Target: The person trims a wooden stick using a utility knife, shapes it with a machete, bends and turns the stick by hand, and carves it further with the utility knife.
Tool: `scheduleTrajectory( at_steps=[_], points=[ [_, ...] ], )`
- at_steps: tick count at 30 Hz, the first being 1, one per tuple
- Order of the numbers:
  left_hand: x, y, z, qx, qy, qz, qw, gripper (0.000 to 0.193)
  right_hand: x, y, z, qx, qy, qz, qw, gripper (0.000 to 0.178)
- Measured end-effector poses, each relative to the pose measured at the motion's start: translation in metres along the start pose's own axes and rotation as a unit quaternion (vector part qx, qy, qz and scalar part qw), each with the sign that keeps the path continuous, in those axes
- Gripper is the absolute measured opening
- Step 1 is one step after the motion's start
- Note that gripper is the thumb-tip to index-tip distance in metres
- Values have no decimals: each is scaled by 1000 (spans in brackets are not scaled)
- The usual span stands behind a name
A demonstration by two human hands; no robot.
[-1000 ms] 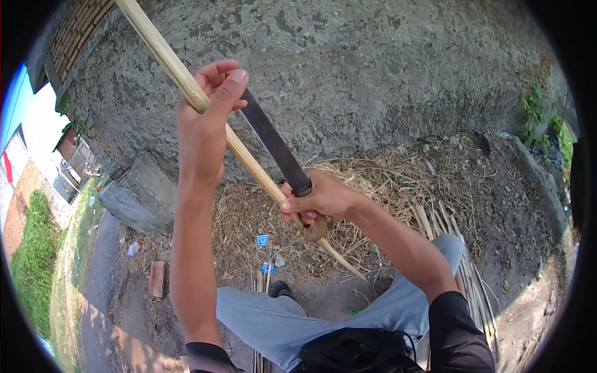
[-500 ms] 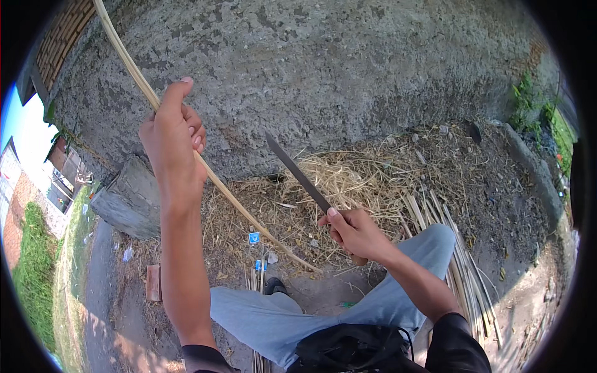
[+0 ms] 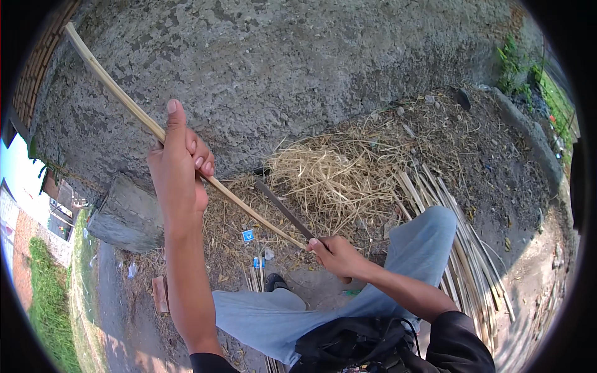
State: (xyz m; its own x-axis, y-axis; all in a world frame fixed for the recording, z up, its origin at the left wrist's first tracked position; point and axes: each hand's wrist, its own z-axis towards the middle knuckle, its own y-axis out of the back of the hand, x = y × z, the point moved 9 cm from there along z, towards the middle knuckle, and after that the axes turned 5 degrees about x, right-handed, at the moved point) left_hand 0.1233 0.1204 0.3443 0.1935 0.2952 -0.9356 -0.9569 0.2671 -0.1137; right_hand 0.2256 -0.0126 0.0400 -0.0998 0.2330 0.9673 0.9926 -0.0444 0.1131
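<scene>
My left hand [image 3: 179, 163] is raised and closed around a long pale bamboo strip [image 3: 118, 98] that slants from the upper left down toward my right hand. My right hand [image 3: 334, 256] grips the handle of a dark-bladed knife [image 3: 283, 210], whose blade points up and left, lying close beside the strip's lower end. Both hands are over my knees in grey trousers [image 3: 429, 239]. Behind the blade lies a heap of dry shavings [image 3: 323, 174] on the ground.
A rough concrete wall [image 3: 298, 68] rises ahead. A bundle of split bamboo strips [image 3: 472, 261] lies at my right leg, and a few more lie between my feet. A concrete block [image 3: 124, 214] sits at left, a brick [image 3: 160, 294] near it, green weeds at far right.
My right hand has drawn the knife down along the strip, from near my left hand to the strip's lower end. My left hand has lowered slightly, still holding the strip.
</scene>
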Motion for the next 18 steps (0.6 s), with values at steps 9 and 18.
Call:
scheduleTrajectory(
  at_steps=[9,18],
  points=[
    [3,-5,22,93,-19,-120,988,59,-41,-3,12,17,-41,-50,998,43],
    [5,20,12,-73,-108,-68,989,50,-29,-22,8,54,-102,-28,993,48]
  ],
)
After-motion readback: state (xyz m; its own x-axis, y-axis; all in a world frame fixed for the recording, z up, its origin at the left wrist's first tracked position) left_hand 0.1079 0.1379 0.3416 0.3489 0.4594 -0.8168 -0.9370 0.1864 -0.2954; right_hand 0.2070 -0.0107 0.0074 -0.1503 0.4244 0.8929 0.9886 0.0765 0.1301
